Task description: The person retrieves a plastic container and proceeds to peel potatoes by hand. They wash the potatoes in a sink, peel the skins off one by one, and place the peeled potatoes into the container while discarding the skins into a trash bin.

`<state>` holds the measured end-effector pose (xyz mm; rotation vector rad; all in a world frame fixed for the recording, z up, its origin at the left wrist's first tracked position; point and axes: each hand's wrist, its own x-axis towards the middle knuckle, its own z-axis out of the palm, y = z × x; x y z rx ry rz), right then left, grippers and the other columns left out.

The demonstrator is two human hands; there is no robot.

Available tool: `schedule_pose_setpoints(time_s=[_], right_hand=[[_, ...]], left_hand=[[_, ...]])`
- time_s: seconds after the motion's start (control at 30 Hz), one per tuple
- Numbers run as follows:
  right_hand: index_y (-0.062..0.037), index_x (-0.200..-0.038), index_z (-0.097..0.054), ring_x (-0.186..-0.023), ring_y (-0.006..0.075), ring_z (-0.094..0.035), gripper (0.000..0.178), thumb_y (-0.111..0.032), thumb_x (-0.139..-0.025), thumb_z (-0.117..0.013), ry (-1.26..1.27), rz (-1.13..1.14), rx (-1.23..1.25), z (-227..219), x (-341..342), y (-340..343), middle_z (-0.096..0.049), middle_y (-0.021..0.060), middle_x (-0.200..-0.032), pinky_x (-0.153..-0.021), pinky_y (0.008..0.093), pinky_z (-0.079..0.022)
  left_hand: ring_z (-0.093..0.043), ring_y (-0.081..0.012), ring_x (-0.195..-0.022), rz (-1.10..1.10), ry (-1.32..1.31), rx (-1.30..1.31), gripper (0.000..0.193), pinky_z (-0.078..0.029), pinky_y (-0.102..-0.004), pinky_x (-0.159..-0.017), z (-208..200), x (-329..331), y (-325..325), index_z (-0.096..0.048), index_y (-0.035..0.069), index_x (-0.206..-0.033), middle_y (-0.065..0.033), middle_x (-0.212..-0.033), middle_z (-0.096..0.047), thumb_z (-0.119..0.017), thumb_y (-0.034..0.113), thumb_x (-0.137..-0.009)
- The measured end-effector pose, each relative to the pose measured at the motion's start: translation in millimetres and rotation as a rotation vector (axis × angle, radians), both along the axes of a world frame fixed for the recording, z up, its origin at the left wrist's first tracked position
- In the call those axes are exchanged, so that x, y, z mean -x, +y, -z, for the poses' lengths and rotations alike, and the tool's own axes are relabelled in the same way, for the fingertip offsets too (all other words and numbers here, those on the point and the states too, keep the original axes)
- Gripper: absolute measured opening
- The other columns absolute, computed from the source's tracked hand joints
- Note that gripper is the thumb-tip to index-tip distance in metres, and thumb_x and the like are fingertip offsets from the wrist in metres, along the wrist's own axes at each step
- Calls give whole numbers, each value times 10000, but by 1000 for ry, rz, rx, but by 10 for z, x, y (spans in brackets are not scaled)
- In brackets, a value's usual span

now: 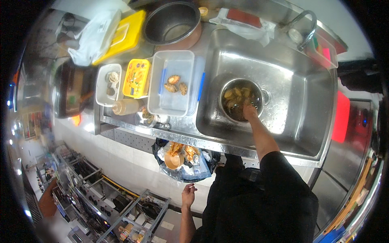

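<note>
My right hand (250,111) reaches down into a round metal pot (222,106) in the sink. Its fingers dip among yellow-brown pieces (238,93) in dark liquid, so their grip is hidden. To the left of the sink, a clear plastic container (157,101) holds several brown, shellfish-like pieces (172,87). My left hand (189,195) hangs low by my side, holding nothing, its fingers apart and slightly curled. Closest to it is a black-lined bin bag (210,172) with food scraps and packaging inside.
The steel sink (308,89) surrounds the pot, with a curved tap (313,24) at its back right. Along the counter stand a large dark pot (172,24), a yellow-lidded tub (136,79), a white container (102,93) and a squeeze bottle (126,107). Wire shelving (133,206) stands lower left.
</note>
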<state>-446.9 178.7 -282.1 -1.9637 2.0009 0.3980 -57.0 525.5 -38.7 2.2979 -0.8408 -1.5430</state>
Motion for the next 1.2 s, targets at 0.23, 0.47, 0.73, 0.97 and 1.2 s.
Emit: schedule_pose_setpoints(time_s=[0.23,0.47,0.73,0.97,1.2], right_hand=[[-9,-1143,-577,-975,337,-635,341,-221,-911,-447,-132,-73,-233,-654,-23,-161,-643,183,-1085,-810,413,-523],[-1,-1120,-620,-996,340,-626,536,-441,-949,-368,-268,79,-64,-286,33,-26,-647,206,-1047,-855,430,-499],[9,-941,-611,-874,236,-608,820,-667,-920,-148,-1152,859,-773,-1010,1,-239,-625,134,-902,-745,349,-489],[-19,-1059,-590,-885,202,-587,419,-407,-934,-493,-1631,700,-473,-2084,-125,-211,-620,89,-955,-746,341,-493],[-31,-945,-670,-817,130,-620,298,-319,-883,-632,-1192,259,21,-3005,-693,-425,-660,64,-916,-705,287,-508]], left_hand=[[-657,-180,-757,112,-82,-121,317,-489,-292,-678,178,-300,393,-592,8,-1100,-123,-824,-701,-514,246,-904],[-678,-219,-785,126,-83,-112,269,-508,-322,-727,123,-286,340,-606,14,-1073,-135,-816,-701,-509,194,-898],[-647,-180,-746,114,-69,-17,308,-482,-291,-669,199,-223,226,-595,0,-1095,-127,-826,-700,-494,241,-932],[-660,-179,-783,4,-5,-39,300,-489,-292,-737,355,-241,359,-588,9,-1095,-113,-834,-693,-522,247,-926],[-643,-146,-797,-34,-21,-53,249,-487,-277,-706,317,-172,232,-586,20,-1073,-98,-845,-682,-528,213,-926]])
